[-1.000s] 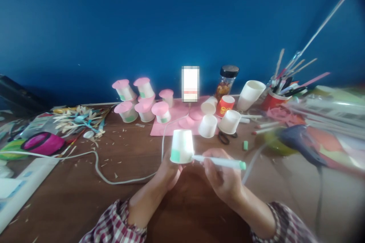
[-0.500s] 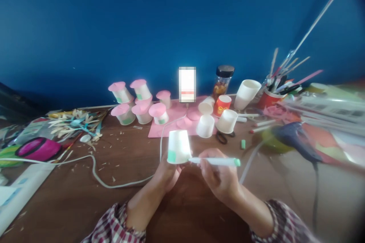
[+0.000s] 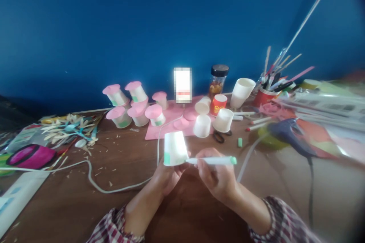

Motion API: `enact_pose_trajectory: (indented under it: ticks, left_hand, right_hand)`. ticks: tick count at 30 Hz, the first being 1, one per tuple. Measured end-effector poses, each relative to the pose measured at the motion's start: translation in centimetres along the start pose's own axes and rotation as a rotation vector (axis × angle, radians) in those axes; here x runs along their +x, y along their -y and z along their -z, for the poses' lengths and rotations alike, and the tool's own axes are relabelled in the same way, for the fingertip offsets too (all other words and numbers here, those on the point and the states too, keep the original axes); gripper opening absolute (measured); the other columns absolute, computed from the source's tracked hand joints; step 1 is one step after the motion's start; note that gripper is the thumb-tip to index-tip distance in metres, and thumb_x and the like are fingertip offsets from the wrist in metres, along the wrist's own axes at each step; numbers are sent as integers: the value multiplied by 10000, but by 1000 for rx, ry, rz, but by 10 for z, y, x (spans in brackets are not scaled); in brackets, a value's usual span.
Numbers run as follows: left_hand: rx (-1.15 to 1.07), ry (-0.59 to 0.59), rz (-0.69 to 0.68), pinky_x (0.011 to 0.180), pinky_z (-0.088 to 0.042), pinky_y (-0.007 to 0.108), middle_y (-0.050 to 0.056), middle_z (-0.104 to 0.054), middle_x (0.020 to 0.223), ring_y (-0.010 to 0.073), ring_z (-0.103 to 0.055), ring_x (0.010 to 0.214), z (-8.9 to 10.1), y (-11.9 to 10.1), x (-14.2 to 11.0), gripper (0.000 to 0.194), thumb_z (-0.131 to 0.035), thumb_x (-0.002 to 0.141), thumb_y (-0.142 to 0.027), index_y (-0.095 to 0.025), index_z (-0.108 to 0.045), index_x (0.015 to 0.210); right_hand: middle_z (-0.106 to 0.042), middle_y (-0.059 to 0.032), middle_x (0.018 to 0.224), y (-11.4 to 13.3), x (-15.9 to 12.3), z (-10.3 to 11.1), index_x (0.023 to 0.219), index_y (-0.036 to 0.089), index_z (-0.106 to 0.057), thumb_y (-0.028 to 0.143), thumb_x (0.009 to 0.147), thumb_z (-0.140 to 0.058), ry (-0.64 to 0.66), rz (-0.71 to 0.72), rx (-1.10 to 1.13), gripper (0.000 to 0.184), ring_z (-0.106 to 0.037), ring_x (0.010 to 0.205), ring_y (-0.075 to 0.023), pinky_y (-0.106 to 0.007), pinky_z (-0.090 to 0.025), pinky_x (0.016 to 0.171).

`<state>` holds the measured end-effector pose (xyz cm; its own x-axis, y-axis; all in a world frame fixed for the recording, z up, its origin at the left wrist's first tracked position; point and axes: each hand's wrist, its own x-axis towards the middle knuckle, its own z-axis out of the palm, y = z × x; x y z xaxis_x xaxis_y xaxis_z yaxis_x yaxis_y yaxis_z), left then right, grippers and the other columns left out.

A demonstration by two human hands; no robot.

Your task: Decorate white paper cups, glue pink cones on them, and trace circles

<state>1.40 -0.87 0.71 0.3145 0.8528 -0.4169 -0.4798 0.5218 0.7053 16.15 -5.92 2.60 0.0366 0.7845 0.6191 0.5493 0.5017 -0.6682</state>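
My left hand grips an upside-down white paper cup from below. A green patch colours the left side of its wall near the rim. My right hand is closed around a green marker with a white barrel. The marker's tip meets the lower right of the cup, near the rim. On the table behind lies a small green cap. Several paper cups with pink paper discs on top stand at the back left, some stacked, with green patches on their walls.
Behind my hands, a pink sheet lies near white cups, a red cup, scissors and a lidded jar. A white cable crosses the left. At right are a pen-filled red cup and a corded tool.
The view has shifted slightly, moving the scene left. The cup has turned a little in my left hand, so its green patch looks narrower. The marker stays against the cup.
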Motion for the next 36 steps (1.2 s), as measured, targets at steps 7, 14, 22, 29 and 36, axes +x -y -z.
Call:
enact_pose_trajectory:
  ticks: [7,14,22,29,36]
  left_hand:
    - [-29,69,53,607,-520,178,12,-671,747,112,-632,691,2,1,1,252,-835,600,-194,-146,-689,800]
    - [-57,31,50,560,-504,167,0,-654,716,94,-607,649,1,0,0,276,-847,578,-217,-155,-673,784]
    - [-63,116,83,543,-499,162,6,-643,707,80,-588,606,2,1,0,225,-821,627,-196,-126,-679,786]
    - [-74,62,103,546,-525,172,19,-661,752,97,-619,615,3,-1,0,192,-774,674,-138,-155,-668,833]
    - [-87,-75,-117,619,-548,166,21,-694,789,98,-639,676,7,-9,8,279,-807,624,-132,-168,-667,863]
  right_hand:
    - [-632,-14,695,4,3,3,861,196,-555,197,888,-509,-32,-31,-3,53,-627,607,-137,-224,-478,534]
    - [-637,-8,689,5,5,3,837,195,-551,198,884,-509,-20,-4,10,62,-616,578,-124,-222,-485,533]
    - [-650,6,657,6,5,3,854,198,-548,184,890,-504,-14,-12,43,58,-615,547,-110,-206,-497,543]
    - [-593,20,624,3,1,-1,855,201,-549,205,916,-499,-173,-190,273,79,-579,529,-104,-199,-476,491]
    - [-608,-4,759,-5,2,-5,1010,198,-550,226,944,-476,-206,-220,338,103,-570,616,-106,-211,-488,536]
